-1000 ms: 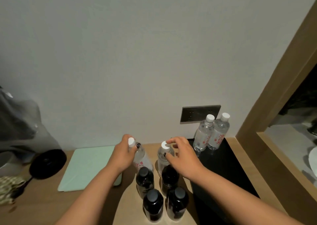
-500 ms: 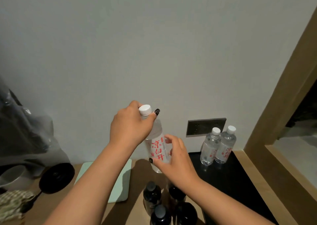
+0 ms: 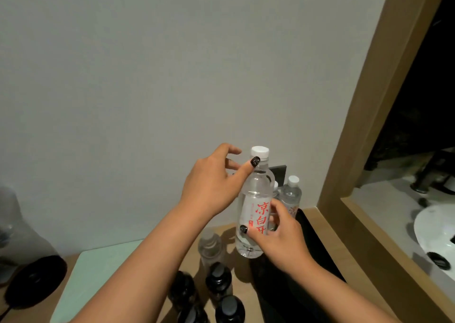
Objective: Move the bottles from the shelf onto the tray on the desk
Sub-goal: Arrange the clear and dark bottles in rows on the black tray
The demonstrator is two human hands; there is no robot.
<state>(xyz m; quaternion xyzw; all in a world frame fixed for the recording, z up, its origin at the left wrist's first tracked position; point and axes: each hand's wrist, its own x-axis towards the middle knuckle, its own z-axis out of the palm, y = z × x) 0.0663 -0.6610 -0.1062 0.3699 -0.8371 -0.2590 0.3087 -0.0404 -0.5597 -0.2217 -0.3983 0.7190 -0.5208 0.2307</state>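
A clear water bottle (image 3: 256, 199) with a white cap and red characters is held upright in the air above the desk. My right hand (image 3: 280, 236) grips its lower body. My left hand (image 3: 211, 184) is beside its neck with only the thumb touching and the fingers spread apart. Another clear bottle (image 3: 210, 246) stands on the desk below. Two more water bottles (image 3: 291, 194) stand at the back of the black tray (image 3: 273, 295), partly hidden behind the held one. Several dark bottles (image 3: 219, 278) stand in front on the desk.
A pale green pad (image 3: 105, 273) lies on the desk at the left, with a round black object (image 3: 37, 281) beyond it. A dark wall plate (image 3: 279, 172) sits behind the bottles. A wooden frame (image 3: 357, 125) rises at the right, with a white basin (image 3: 438, 231) past it.
The bottle went up off the desk and drifted right toward the tray. My left hand let go of the cap end and spread its fingers while my right hand took the body.
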